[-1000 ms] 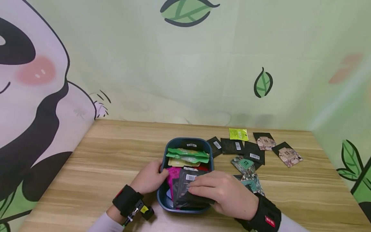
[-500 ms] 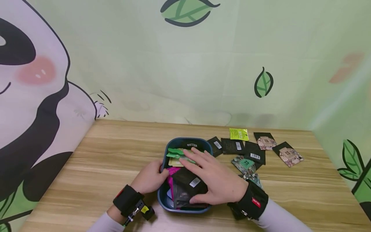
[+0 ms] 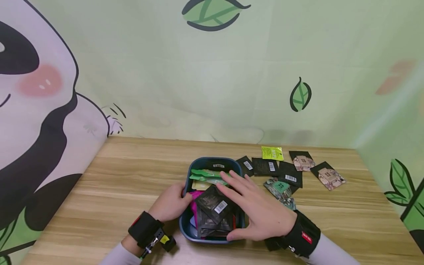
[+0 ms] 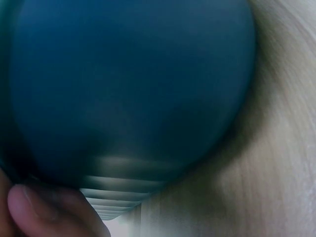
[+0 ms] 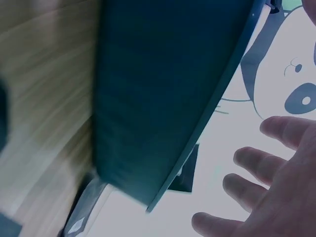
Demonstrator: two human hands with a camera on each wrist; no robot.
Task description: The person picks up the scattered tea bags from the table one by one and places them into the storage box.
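Note:
At the left side of a dark blue plastic bin (image 3: 212, 241), my left hand (image 3: 170, 202) grips the rim, thumb over the edge. Its fingers (image 4: 54, 212) show beside the bin wall in the left wrist view. My right hand (image 3: 260, 211) is over the bin's right edge with fingers spread and nothing in them; the right wrist view shows them apart too. Inside the bin, a black sachet (image 3: 212, 202) with a white barcode lies slanted on other black sachets. A pink packet (image 3: 195, 195) is partly under them, and green packets (image 3: 203, 175) stand at the back.
Right of the bin lie several flat sachets on the wooden table (image 3: 132, 165): a yellow one (image 3: 272, 153), black ones (image 3: 265, 167), teal-patterned ones (image 3: 277, 187) and two with pinkish prints (image 3: 328, 176). A printed panda backdrop (image 3: 215, 92) rises behind the table.
My right hand has let go of a black sachet, which now lies slanted on the stack. The hand reached over the bin, then drew back right with fingers spread. My left hand has stayed put.

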